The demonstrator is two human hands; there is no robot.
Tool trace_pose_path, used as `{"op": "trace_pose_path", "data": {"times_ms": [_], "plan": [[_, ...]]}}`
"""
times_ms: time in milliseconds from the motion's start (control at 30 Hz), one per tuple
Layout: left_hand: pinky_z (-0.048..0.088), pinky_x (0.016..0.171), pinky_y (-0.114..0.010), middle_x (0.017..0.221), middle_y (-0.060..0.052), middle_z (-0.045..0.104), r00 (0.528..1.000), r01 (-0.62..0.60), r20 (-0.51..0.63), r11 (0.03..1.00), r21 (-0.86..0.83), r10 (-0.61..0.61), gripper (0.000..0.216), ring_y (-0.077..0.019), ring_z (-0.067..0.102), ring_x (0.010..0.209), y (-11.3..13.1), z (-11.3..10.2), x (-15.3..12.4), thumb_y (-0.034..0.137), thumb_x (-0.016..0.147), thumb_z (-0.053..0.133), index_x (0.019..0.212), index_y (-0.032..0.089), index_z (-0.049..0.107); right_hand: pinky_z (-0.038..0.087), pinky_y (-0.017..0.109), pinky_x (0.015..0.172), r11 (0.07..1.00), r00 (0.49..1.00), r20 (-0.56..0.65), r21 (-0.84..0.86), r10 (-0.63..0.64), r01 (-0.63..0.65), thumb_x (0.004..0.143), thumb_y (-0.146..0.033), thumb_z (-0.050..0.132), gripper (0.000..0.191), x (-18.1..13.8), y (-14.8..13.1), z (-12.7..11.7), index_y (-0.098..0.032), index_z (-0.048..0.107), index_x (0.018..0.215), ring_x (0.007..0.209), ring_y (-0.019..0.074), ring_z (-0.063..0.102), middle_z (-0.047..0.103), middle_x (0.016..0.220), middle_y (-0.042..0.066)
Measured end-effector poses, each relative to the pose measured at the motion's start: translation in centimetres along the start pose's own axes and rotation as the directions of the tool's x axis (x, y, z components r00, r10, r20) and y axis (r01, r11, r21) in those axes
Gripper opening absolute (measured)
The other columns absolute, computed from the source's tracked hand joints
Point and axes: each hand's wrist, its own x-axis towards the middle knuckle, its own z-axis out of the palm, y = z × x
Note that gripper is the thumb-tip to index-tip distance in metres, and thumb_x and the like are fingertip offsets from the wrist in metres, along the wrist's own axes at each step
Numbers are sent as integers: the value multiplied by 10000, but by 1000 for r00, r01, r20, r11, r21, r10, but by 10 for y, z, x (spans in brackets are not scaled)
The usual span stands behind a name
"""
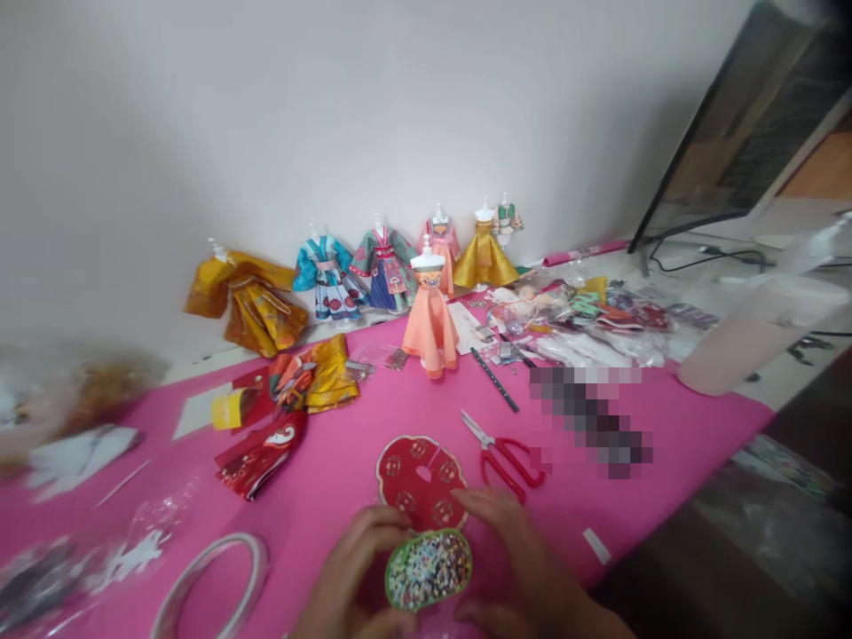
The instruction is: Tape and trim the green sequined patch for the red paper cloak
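Note:
My left hand (352,577) and my right hand (519,568) hold a small green-rimmed piece with a speckled multicolour pattern (428,568) between them at the bottom middle. Fingers of both hands curl around its edges. Just beyond it lies a red round paper piece (419,475) with gold medallions on the pink mat (373,417). Red-handled scissors (509,457) lie to the right of that piece, blades pointing away to the left.
A row of small paper dresses on stands lines the wall, with a peach one (430,324) in front. Folded red and gold papers (286,417), a tape roll (213,586), a dark pencil (494,380), plastic bags (586,319), a monitor (745,124) and a white roll (759,333) surround the mat.

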Motion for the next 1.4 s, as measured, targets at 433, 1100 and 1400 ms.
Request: {"op": "trace_pose_path", "data": {"times_ms": [433,1100,1400], "plan": [[525,924,-326,1156,-71,654,995,-87,58,994,69,83,563,-236,635,1049,24,6,11,662,835,664,1263,303,590,614,325,882,959,982,13,212,190,-188,894,-430,703,600,-10,-6,5,-270,421,1399,999,238,730,718,1114,72],[503,913,-365,1157,-95,643,992,-113,72,981,155,102,508,-241,621,1039,32,8,15,625,907,621,1234,239,571,615,301,854,943,975,22,248,222,-221,908,-373,697,530,-16,-2,1,-285,465,1377,968,220,729,735,1086,52],[504,908,-354,1147,-62,629,991,-123,77,978,167,112,419,-232,605,1039,27,11,13,472,908,693,1237,265,536,571,219,887,969,985,-15,179,174,-169,957,-462,620,424,-7,-9,0,-246,491,1298,978,174,717,728,1057,43]]}}
